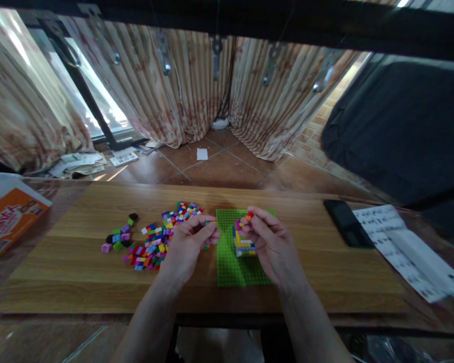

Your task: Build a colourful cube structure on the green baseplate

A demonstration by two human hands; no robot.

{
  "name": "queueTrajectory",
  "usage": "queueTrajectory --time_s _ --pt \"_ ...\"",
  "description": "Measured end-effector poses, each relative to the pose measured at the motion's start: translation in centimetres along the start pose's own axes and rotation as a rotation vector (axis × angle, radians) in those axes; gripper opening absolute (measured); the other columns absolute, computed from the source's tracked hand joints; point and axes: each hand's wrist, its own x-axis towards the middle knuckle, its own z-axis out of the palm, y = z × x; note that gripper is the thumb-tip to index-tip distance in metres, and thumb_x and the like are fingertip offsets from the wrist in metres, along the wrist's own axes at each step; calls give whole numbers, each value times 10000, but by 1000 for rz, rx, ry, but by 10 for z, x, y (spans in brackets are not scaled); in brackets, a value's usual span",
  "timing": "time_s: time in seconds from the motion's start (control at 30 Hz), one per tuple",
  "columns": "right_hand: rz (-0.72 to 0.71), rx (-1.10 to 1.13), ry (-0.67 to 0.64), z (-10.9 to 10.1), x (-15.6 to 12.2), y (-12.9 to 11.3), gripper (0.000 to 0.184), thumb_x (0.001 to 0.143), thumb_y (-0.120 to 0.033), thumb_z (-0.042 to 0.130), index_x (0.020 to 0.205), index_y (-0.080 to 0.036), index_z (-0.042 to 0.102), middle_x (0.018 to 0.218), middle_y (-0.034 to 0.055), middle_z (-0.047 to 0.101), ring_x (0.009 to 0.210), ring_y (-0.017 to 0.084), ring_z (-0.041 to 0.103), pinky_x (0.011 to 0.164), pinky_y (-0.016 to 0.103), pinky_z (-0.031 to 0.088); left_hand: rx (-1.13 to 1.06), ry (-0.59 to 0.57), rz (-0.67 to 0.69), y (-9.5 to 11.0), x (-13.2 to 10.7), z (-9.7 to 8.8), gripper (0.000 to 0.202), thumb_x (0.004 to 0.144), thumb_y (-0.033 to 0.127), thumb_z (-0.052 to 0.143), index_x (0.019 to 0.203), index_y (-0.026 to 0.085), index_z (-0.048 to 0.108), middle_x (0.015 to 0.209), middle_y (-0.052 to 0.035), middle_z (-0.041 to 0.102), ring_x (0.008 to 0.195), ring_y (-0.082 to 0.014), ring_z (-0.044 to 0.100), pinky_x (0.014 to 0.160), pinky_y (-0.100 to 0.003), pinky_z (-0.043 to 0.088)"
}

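Note:
My right hand [274, 242] pinches a small red-orange toy brick [249, 216] between thumb and fingertips, above the green baseplate [227, 269]. Partly behind those fingers, a low block structure [244, 247] of yellow, blue, white and pink bricks stands on the plate. My left hand [189, 244] is closed at the plate's left edge. A small brick [211, 222] shows at its fingertips; most of it is covered, and its colour is hard to make out. Left of that hand lies a heap of loose colourful bricks [157, 244], which the hand partly hides.
More bricks [117, 238] lie scattered at the left of the wooden table [79, 272]. At the right are a black phone [348, 223] and printed paper sheets [408, 252]. An orange and white package [13, 219] sits at the far left. Curtains [189, 91] hang beyond the table.

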Motion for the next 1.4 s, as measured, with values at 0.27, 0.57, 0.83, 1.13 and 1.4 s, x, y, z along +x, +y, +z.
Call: queueTrajectory --time_s 0.27,0.57,0.83,1.13,1.4 --pt "51 22 30 -13 4 -8 208 639 -226 835 818 -206 731 759 8 749 656 102 686 639 197 577 3 40 -15 -3 4 2 268 619 230 805 852 136 710 661 -2 694 603 -98 648 611 -201 546" --pt "9 -11 92 -21 8 -15 192 671 -298 816 782 -196 696 800 20 737 681 111 663 641 220 563 -21 23 -47 -6 5 4 277 614 229 811 850 122 713 700 -22 705 630 -102 657 629 -200 545" --pt "-65 -105 208 -37 16 -17 208 650 -319 822 768 -204 694 736 -20 654 566 71 555 522 186 509 -8 69 -46 -4 6 9 256 611 232 800 823 120 713 721 -20 696 623 -105 657 616 -209 540" --pt "-86 -156 192 -47 17 -19 286 661 -296 796 929 -241 714 772 -36 668 641 80 629 655 238 564 -5 70 -32 -8 9 9 248 607 235 793 811 120 712 718 -14 693 632 -107 659 630 -215 540" --pt "-119 -412 292 -63 24 -17 280 592 -331 799 780 -175 662 704 -8 664 632 128 628 597 274 528 38 76 -10 -9 8 10 259 601 254 799 802 117 709 726 -18 699 629 -109 651 628 -222 529"
